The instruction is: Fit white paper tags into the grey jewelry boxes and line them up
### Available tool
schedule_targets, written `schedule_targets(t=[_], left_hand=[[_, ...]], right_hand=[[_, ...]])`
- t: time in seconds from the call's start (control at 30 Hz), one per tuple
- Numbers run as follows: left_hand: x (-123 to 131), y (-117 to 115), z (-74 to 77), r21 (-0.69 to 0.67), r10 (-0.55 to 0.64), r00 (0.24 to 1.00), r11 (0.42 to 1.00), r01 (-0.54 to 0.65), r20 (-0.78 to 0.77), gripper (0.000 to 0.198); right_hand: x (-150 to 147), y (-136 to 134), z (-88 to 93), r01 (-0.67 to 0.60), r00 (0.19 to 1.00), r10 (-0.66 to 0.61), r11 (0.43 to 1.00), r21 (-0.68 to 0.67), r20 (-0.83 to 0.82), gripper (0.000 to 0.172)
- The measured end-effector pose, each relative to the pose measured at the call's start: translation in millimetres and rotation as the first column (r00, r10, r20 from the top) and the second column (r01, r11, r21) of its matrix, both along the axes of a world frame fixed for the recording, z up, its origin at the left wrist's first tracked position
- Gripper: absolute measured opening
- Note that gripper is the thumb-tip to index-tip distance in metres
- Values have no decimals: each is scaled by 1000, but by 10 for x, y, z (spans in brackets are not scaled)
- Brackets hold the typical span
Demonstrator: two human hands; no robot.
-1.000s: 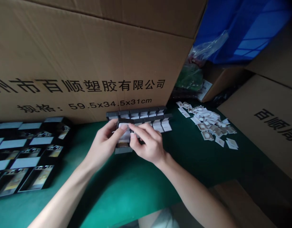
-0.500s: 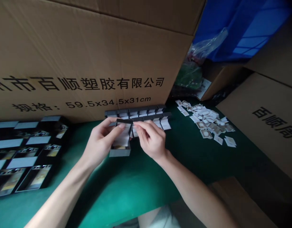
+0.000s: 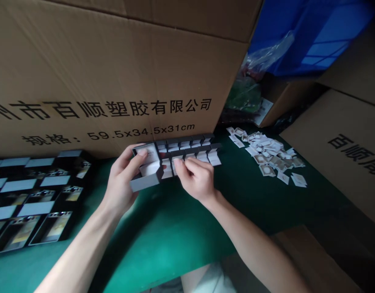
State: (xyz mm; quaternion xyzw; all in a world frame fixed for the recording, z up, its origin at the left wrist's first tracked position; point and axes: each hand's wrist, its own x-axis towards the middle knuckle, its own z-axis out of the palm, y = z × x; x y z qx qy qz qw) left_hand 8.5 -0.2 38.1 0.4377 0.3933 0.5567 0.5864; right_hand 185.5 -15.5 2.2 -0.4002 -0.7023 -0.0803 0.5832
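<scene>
Left hand (image 3: 122,177): gripping, thumb uppermost; right hand (image 3: 198,179): curled closed; forearms (image 3: 80,244): angled inward

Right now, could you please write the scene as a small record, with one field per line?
Left hand grip: shut on a small box, lid open
Right hand grip: curled closed; contents, if any, hidden
Beyond hands: two rows of small open boxes
Right side: scattered pile of small whitish squares
Left side: larger dark boxes
Backdrop: printed carton
Surface: green tabletop

Small gray box (image 3: 145,181) — open, white inside, tilted — held at its left side in left hand (image 3: 122,175).
</scene>
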Motion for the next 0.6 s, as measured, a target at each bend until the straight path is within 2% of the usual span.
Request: schedule_targets(t=[0.1, 0.3, 0.4, 0.6], left_hand=[[4, 14, -17, -20, -23, 1000, 1000, 22, -19, 30], [-26, 7, -92, 58, -13, 977, 998, 26, -212, 46], [-23, -15, -72, 61, -20, 966, 997, 37, -257, 49], [26, -49, -11, 71, 4, 958, 997, 17, -288, 49]], right_hand=[[-7, 3, -9, -8, 1000, 8, 1000, -12, 12, 52], [-8, -1, -2, 29, 999, -28, 999, -37, 31, 49], [-8, 5, -5, 52, 998, -50, 997, -48, 48, 50], [-5, 5, -1, 26, 999, -28, 998, -56, -37, 48]])
